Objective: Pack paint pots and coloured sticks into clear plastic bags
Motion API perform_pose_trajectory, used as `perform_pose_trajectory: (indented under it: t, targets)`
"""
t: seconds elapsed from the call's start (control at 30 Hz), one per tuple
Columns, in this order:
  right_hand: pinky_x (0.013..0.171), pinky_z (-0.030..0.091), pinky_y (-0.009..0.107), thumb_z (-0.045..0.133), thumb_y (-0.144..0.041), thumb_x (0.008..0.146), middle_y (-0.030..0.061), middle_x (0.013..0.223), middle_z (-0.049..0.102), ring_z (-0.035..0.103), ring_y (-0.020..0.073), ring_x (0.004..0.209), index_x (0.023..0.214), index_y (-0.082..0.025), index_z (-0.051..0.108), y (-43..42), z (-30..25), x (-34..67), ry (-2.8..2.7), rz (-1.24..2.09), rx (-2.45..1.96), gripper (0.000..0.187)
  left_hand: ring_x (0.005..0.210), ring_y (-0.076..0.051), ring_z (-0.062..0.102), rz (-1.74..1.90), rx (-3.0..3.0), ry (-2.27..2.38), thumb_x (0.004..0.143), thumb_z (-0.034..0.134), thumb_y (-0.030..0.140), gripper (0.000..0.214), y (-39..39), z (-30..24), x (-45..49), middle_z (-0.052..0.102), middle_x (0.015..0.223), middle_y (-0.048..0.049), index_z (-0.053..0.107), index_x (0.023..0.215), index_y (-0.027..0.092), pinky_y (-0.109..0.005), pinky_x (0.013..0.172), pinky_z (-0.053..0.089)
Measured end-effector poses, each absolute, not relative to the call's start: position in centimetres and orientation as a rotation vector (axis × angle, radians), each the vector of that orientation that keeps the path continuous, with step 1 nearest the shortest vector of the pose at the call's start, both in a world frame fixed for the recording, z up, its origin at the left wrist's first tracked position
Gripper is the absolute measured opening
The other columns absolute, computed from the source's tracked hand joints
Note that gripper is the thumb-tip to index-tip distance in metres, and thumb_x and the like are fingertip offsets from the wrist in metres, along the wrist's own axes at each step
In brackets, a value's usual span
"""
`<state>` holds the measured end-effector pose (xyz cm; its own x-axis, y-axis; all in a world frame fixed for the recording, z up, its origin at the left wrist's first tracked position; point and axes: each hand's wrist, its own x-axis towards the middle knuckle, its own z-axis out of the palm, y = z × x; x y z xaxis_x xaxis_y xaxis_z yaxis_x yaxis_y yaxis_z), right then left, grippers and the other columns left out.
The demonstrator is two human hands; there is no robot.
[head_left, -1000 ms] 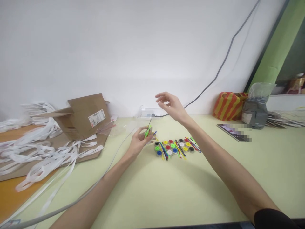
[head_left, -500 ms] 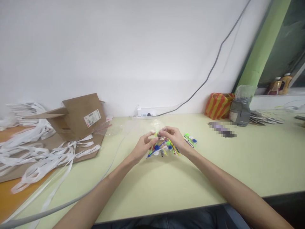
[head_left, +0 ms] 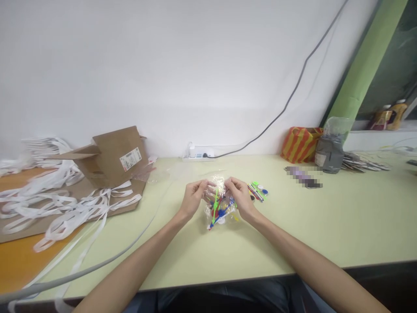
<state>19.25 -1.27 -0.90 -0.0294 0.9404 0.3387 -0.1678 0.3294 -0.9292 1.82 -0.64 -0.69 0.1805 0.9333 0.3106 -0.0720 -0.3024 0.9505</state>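
Clear film bag (head_left: 210,216) held between both hands above the pale table (head_left: 355,217); rigid coloured sticks (head_left: 215,211) and round caps (head_left: 221,220) enclosed; crinkled upper edge grasped by left hand (head_left: 194,200) and right hand (head_left: 240,199), fingers closed on film; slick film could slip, or stick ends pierce it, spilling contents; further sticks (head_left: 256,192) and caps (head_left: 264,191) lie just right.

Bare left hand (head_left: 193,200), bare right hand (head_left: 241,201), and dark denim trousers (head_left: 224,296) below.
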Motion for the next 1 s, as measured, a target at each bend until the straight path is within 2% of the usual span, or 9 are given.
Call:
perform_pose_trajectory:
  t: [0.17, 0.27, 0.37, 0.6, 0.73, 0.8, 0.87, 1.0]
  targets:
    - [0.054, 0.038, 0.024, 0.065, -0.042, 0.084, -0.0032, 0.065, 0.05, 0.048, 0.0118, 0.058, 0.074, -0.019, 0.06, -0.7, -0.8, 19.8, -1.234, 1.013, -0.777, 0.025, 0.063, -0.023, 0.073, 1.201, 1.527, 0.798, 0.092, 0.06, 0.054, 0.047, -0.6, -0.9, 1.9, 0.077, 0.088, -0.0153, 0.074, 0.096, 0.009, -0.031, 0.051, 0.058]
    - [0.058, 0.041, 0.026, 0.067, -0.04, 0.082, -0.0022, 0.065, 0.054, 0.05, 0.0129, 0.06, 0.076, -0.019, 0.062, -0.3, -0.8, 20.2, -1.25, 0.988, -0.8, 0.023, 0.078, -0.026, 0.075, 1.236, 1.578, 0.816, 0.091, 0.062, 0.052, 0.043, -0.7, -0.9, 2.3, 0.077, 0.098, -0.0161, 0.073, 0.097, 0.011, -0.033, 0.062, 0.061]
    - [0.063, 0.043, 0.027, 0.069, -0.037, 0.079, -0.0012, 0.069, 0.057, 0.053, 0.0137, 0.064, 0.077, -0.019, 0.062, 0.0, -0.8, 20.4, -1.283, 0.985, -0.789, 0.019, 0.088, -0.028, 0.075, 1.306, 1.607, 0.849, 0.09, 0.065, 0.051, 0.041, -0.5, -0.8, 2.5, 0.077, 0.099, -0.016, 0.072, 0.097, 0.012, -0.035, 0.072, 0.061]
    - [0.065, 0.042, 0.028, 0.067, -0.037, 0.08, -0.0017, 0.069, 0.056, 0.055, 0.0144, 0.065, 0.076, -0.019, 0.061, 0.2, -1.3, 20.5, -1.304, 0.98, -0.765, 0.019, 0.091, -0.03, 0.075, 1.322, 1.532, 0.817, 0.093, 0.058, 0.055, 0.05, -0.3, -0.6, 2.2, 0.078, 0.096, -0.0165, 0.065, 0.118, 0.013, -0.04, 0.074, 0.061]
    - [0.063, 0.042, 0.027, 0.065, -0.036, 0.08, -0.0022, 0.067, 0.055, 0.054, 0.014, 0.064, 0.076, -0.019, 0.061, 0.2, -1.5, 20.4, -1.28, 0.978, -0.77, 0.017, 0.099, -0.031, 0.073, 1.301, 1.523, 0.772, 0.095, 0.055, 0.053, 0.047, 0.1, -0.9, 1.8, 0.077, 0.101, -0.0175, 0.066, 0.117, 0.012, -0.04, 0.08, 0.058]
    - [0.062, 0.042, 0.027, 0.065, -0.032, 0.079, -0.0038, 0.067, 0.053, 0.051, 0.013, 0.062, 0.085, -0.02, 0.064, 0.3, -1.5, 20.4, -1.245, 0.997, -0.739, 0.013, 0.101, -0.031, 0.072, 1.3, 1.523, 0.76, 0.095, 0.057, 0.051, 0.046, 0.3, -1.0, 1.7, 0.077, 0.103, -0.017, 0.065, 0.119, 0.013, -0.04, 0.081, 0.057]
    - [0.06, 0.042, 0.026, 0.063, -0.027, 0.077, -0.005, 0.065, 0.051, 0.048, 0.0121, 0.06, 0.092, -0.021, 0.066, 0.3, -1.6, 20.5, -1.218, 1.005, -0.714, 0.016, 0.099, -0.03, 0.073, 1.311, 1.519, 0.761, 0.093, 0.061, 0.048, 0.044, 0.4, -1.0, 1.7, 0.077, 0.102, -0.0161, 0.064, 0.119, 0.014, -0.039, 0.079, 0.057]
    - [0.058, 0.038, 0.026, 0.058, -0.024, 0.074, -0.0025, 0.062, 0.052, 0.047, 0.0121, 0.058, 0.077, -0.019, 0.069, 0.4, -1.5, 20.6, -1.217, 0.979, -0.741, 0.013, 0.092, -0.026, 0.073, 1.342, 1.477, 0.761, 0.088, 0.067, 0.04, 0.029, 0.3, -0.9, 1.8, 0.078, 0.095, -0.0121, 0.06, 0.106, 0.018, -0.038, 0.079, 0.055]
